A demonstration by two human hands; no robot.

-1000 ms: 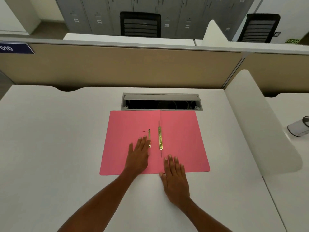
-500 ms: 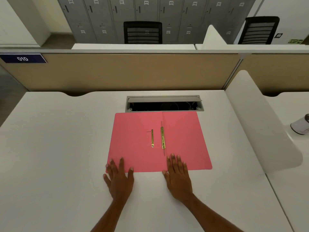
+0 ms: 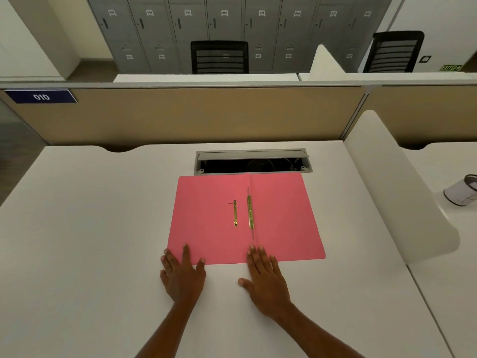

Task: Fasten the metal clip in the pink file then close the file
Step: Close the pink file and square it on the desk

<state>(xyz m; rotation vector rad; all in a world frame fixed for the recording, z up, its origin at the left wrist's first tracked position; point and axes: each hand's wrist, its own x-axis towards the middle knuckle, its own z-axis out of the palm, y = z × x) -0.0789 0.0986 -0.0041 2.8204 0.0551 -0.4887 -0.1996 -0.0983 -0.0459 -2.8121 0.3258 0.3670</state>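
A broad, smooth white desk [image 3: 90, 228] carries everything. On it the pink file [image 3: 206, 228] lies open and flat, two thin card leaves meeting at a centre crease, its far edge just below a grey cable slot [image 3: 251, 161]. Both forearms reach forward from the near edge. The left hand [image 3: 182, 275] rests palm down, fingers spread and gripping nothing, fingertips touching the file's near left edge. The right hand [image 3: 265, 280] lies equally flat and loose, fingertips on the near edge by the crease. A slim, shiny brass metal clip [image 3: 250, 211] runs along the crease; a shorter brass bar [image 3: 235, 213] lies just left.
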